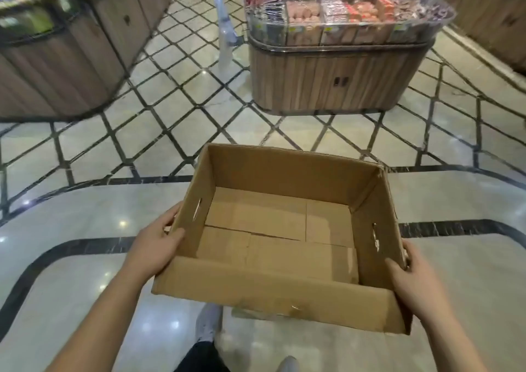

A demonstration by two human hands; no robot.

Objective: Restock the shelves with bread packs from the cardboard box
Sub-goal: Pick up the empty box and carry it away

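Box: cardboard box (280, 229) empty, long axis across the body.
Hands: left hand (155, 246) and right hand (410, 277) each clamped on an end wall.

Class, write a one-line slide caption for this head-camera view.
Both hands, left and right, carry an empty cardboard box toward a stocked snack display stand.

A pale marble floor (85, 206) with dark diamond-pattern lines fills the scene. A rounded wooden display stand (336, 78) sits ahead, its top packed with wrapped snacks (341, 12). Another wooden stand (65, 67) stands at the left. A clear plastic bag (226, 34) hangs between them. Grey shoes (209, 324) show below.
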